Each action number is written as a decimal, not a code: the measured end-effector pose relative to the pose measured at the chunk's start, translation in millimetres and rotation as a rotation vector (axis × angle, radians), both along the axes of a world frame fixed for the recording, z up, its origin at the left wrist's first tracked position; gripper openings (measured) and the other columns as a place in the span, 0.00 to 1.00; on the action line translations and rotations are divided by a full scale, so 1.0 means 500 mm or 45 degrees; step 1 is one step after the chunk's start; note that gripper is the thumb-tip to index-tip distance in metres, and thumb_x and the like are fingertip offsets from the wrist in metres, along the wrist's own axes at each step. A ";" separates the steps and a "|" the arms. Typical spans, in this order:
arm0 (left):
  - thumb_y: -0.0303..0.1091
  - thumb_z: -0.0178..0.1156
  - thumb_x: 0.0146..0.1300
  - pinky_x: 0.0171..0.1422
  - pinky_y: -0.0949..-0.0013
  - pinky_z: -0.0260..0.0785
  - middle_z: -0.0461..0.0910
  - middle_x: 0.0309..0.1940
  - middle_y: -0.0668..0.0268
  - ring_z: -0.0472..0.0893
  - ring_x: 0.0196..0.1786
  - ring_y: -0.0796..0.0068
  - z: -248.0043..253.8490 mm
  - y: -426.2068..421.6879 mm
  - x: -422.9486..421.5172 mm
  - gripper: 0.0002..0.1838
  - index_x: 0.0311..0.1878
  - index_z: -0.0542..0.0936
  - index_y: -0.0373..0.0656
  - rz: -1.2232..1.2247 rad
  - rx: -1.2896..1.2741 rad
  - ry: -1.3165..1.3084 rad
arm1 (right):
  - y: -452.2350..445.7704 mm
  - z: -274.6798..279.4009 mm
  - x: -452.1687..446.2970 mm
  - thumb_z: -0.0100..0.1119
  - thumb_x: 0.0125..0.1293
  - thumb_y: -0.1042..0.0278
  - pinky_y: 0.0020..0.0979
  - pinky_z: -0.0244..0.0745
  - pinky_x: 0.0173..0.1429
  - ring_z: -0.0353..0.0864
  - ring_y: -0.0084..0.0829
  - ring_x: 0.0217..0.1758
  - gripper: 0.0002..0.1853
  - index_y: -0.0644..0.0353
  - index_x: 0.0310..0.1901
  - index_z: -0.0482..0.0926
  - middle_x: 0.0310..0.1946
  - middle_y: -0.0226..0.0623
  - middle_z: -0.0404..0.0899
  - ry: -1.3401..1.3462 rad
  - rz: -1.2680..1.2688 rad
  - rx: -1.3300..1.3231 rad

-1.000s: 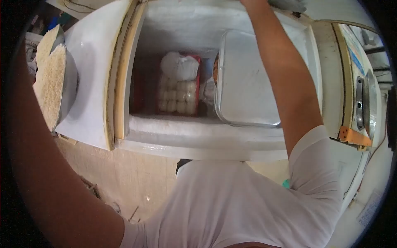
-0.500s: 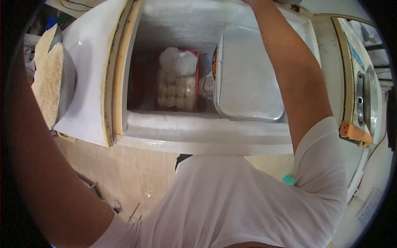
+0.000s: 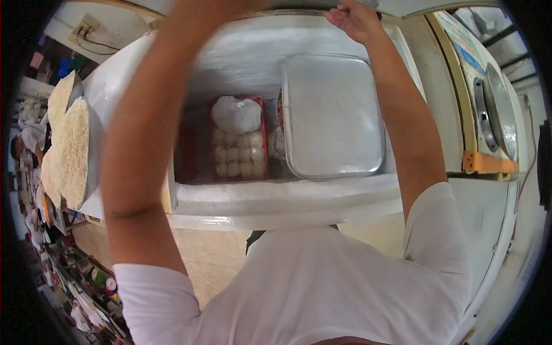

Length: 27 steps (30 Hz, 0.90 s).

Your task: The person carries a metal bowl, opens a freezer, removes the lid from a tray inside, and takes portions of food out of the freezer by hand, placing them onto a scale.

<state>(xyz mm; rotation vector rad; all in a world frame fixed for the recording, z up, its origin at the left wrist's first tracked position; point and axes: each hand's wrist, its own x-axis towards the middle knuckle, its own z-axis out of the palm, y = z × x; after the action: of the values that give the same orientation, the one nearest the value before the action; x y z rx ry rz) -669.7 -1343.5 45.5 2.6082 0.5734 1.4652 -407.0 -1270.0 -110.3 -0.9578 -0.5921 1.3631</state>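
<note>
Below me is an open chest freezer (image 3: 241, 46) with frosted walls. My right hand (image 3: 356, 22) is at its far edge, fingers partly curled; whether it holds anything is too small to tell. My left forearm reaches over the freezer's left side, and its hand is cut off by the top of the view. Inside, a red crate (image 3: 265, 135) holds several rows of round white pieces (image 3: 238, 154), with a white plastic bag (image 3: 236, 114) on top. A rectangular metal tray (image 3: 333, 115) lies to the right of the crate, partly covering something reddish-brown.
At the left, a metal bowl heaped with white grains (image 3: 72, 152) stands on the white lid (image 3: 103, 86). A round metal lid (image 3: 500, 112) and an orange bracket (image 3: 489, 163) are at the right. Several people and goods show at the far left.
My left arm has swung from the far left up over the freezer. The view has shifted, bringing my right hand into sight and more of the room at the left.
</note>
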 end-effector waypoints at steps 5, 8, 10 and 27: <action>0.49 0.60 0.56 0.45 0.51 0.69 0.78 0.32 0.44 0.78 0.39 0.45 -0.469 -0.028 -0.022 0.24 0.32 0.77 0.31 0.358 -0.955 1.074 | -0.180 -0.116 0.131 0.61 0.62 0.62 0.28 0.81 0.46 0.75 0.36 0.39 0.25 0.73 0.52 0.66 0.44 0.45 0.70 -0.587 -0.065 -0.315; 0.47 0.64 0.55 0.40 0.52 0.71 0.79 0.28 0.45 0.80 0.33 0.50 -0.629 -0.111 -0.033 0.25 0.28 0.77 0.26 0.286 -2.134 0.613 | -0.308 -0.176 0.188 0.61 0.61 0.64 0.33 0.79 0.41 0.75 0.33 0.39 0.21 0.70 0.50 0.70 0.38 0.43 0.73 -0.694 -0.032 -0.566; 0.46 0.65 0.55 0.35 0.54 0.70 0.78 0.25 0.48 0.79 0.29 0.54 -0.642 -0.151 -0.018 0.25 0.26 0.77 0.26 0.257 -2.172 0.570 | -0.385 -0.298 0.281 0.61 0.61 0.62 0.36 0.78 0.39 0.75 0.33 0.39 0.20 0.70 0.48 0.72 0.35 0.42 0.75 -1.128 0.137 -0.373; 0.51 0.71 0.48 0.46 0.60 0.73 0.73 0.45 0.50 0.76 0.44 0.58 -0.815 -0.067 0.006 0.38 0.47 0.66 0.25 0.543 -2.208 -0.217 | -0.519 -0.351 0.170 0.60 0.53 0.43 0.45 0.71 0.49 0.80 0.51 0.45 0.32 0.75 0.37 0.79 0.39 0.59 0.80 -1.853 0.447 -0.982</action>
<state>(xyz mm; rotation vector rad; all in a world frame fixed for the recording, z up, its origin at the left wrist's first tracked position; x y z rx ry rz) -666.7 -1376.9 -361.9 0.9901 1.4731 0.5332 -321.8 -1529.6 -285.6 -2.6057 -1.3742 0.9744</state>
